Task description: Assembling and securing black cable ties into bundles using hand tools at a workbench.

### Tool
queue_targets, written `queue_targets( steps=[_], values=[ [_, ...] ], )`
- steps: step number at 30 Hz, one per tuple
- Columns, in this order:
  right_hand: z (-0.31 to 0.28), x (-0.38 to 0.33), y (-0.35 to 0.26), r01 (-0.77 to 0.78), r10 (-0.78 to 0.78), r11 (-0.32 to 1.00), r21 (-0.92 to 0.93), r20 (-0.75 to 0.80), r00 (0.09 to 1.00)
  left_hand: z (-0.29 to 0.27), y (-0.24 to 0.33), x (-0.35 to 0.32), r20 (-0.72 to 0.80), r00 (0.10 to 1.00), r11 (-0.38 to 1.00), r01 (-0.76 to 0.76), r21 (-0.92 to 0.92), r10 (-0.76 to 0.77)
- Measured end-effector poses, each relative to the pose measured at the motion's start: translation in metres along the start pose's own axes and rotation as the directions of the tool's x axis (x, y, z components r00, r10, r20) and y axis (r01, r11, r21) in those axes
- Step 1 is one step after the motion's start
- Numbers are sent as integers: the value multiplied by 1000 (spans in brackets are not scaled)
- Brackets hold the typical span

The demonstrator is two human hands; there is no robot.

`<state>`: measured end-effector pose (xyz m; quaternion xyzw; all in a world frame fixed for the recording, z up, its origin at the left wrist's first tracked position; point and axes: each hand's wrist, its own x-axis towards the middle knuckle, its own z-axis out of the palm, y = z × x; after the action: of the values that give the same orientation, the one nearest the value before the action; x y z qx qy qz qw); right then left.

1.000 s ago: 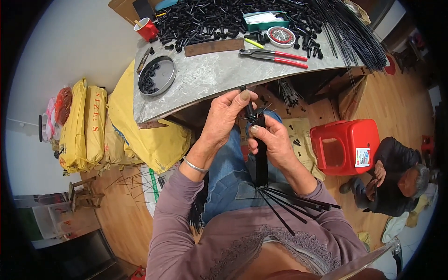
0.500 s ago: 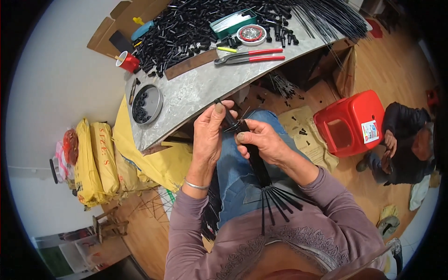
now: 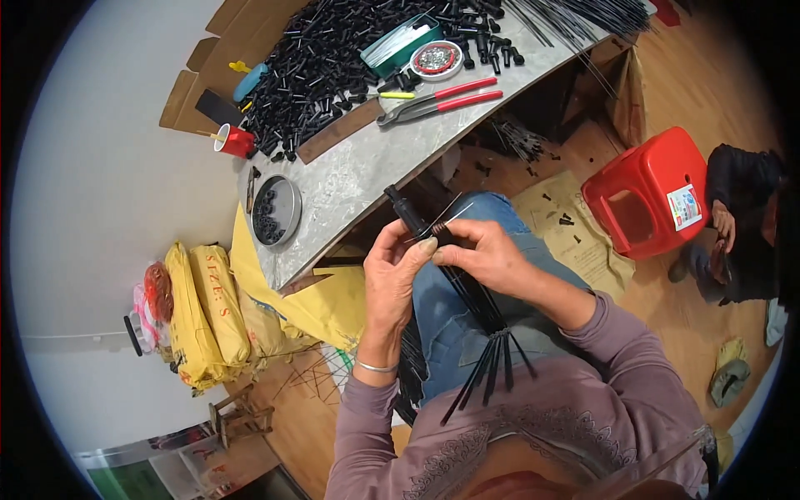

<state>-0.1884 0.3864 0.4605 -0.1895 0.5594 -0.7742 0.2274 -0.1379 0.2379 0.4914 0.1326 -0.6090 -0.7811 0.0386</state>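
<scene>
A black umbrella frame point(image 3: 477, 302) slants across my lap, its plastic runner end pointing up toward the table edge. Several thin ribs spread from its lower end near my chest. My left hand point(image 3: 390, 282) is closed on the frame just below the runner end. Thumb and fingers of my right hand point(image 3: 492, 257) pinch at the same spot from the other side, close to my left thumb. Thin wire ends point(image 3: 455, 208) stick out above my right fingers. What exactly the right fingertips hold is partly hidden.
On the grey table point(image 3: 337, 179) lie red-handled pliers point(image 3: 442, 102), a round tin point(image 3: 292, 208) of small black parts, a green tray point(image 3: 398, 48) and a heap of black plastic pieces point(image 3: 308, 92). A red plastic stool point(image 3: 646, 196) stands at right, near another person point(image 3: 742, 217).
My left hand has slid down from the runner's tip to below it, beside my right hand. The view has shifted, and the ribs have swung leftward.
</scene>
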Motion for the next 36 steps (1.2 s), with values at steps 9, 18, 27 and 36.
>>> queue_targets(
  steps=[9, 18, 27, 36],
  values=[
    [-26, 17, -5, -258, 285, 957, -132, 266, 921, 1, -4, -7, 33, 997, 997, -70, -11, 70],
    [-35, 24, 24, -418, 324, 899, 132, 444, 836, -2, -16, -7, 79, 989, 990, -120, -80, 126],
    [-25, 12, 18, -436, 354, 878, 197, 346, 869, -7, -26, -2, 61, 970, 972, -233, -17, 234],
    [-20, 6, 17, -421, 360, 888, 182, 293, 886, -9, -33, -3, 68, 984, 931, -133, -340, 165]
  ],
)
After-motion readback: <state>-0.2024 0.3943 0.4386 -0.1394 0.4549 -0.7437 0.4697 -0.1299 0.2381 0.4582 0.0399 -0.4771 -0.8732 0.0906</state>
